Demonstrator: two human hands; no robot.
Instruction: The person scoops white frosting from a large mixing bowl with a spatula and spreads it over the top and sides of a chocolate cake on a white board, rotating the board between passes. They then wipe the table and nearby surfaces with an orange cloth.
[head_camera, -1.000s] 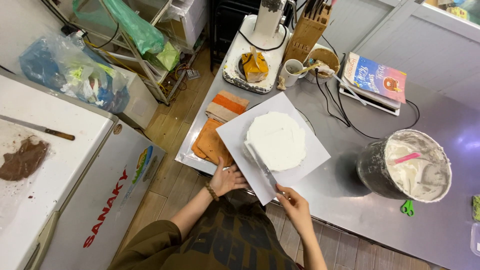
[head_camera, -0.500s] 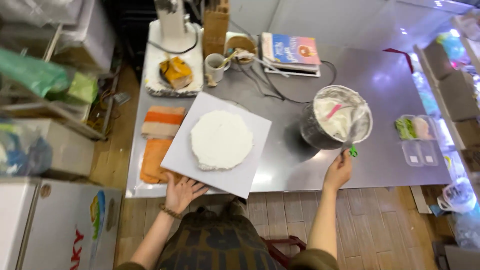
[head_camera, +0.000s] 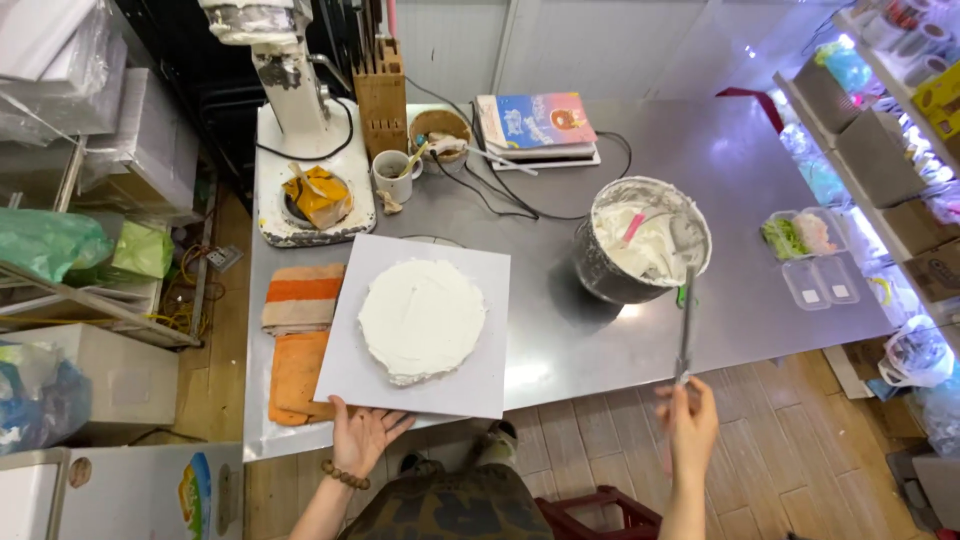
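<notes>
At the far left of the steel worktop we see striped orange towels lying flat, partly under the edge of a square white board. Behind them stands a white stand mixer with an orange lump on its base, and next to it a wooden knife block, a white mug and a small bowl.

Our left hand is at the near edge of the board, palm up, fingers spread and tucked just under the board's rim; it grips nothing else. On the board sits a round cake coated in white cream, roughly in the middle of the board.

Further right a stack of books lies at the back, with black cables trailing across the worktop. In front of them stands a metal mixing bowl holding white cream and a pink spatula.

Our right hand is off the worktop's near edge, over the tiled floor, fingers closed round the handle of a long palette knife. The blade points away from us, its tip reaching the bowl's near rim.

At the far right sit clear plastic containers.
</notes>
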